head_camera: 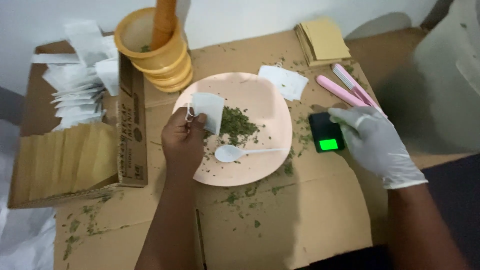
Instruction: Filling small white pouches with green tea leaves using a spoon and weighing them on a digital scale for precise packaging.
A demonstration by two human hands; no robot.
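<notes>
Tea bag: a small white filter bag (207, 112) held upright over the left part of the pink plate, its string looped beside the thumb.
Left hand: bare (183, 141), its grip pinched shut on the bag's lower left corner between thumb and fingers.
Plate: round, pale pink (272, 117), flat on cardboard that covers the bench.
Herb: a heap of dried green leaf (236, 123) in the middle of the plate, just right of the bag; crumbs are scattered over the cardboard (280, 220) around it.
Spoon: white plastic (235, 152), lying on the plate below the herb, bowl to the left, handle pointing right.
Right hand: in a white glove (372, 140), fingers spread and resting on the small black scale; its grip is loose and holds nothing.
Scale: black with a lit green screen (326, 133), just right of the plate.
Beyond: a second empty bag (285, 81) at the plate's upper right rim, a pink sealing tool (350, 89) above the scale, a stack of tan envelopes (324, 41) behind.
Left side: yellow mortar with pestle (155, 45), and a carton (75, 150) of white bags and tan envelopes.
</notes>
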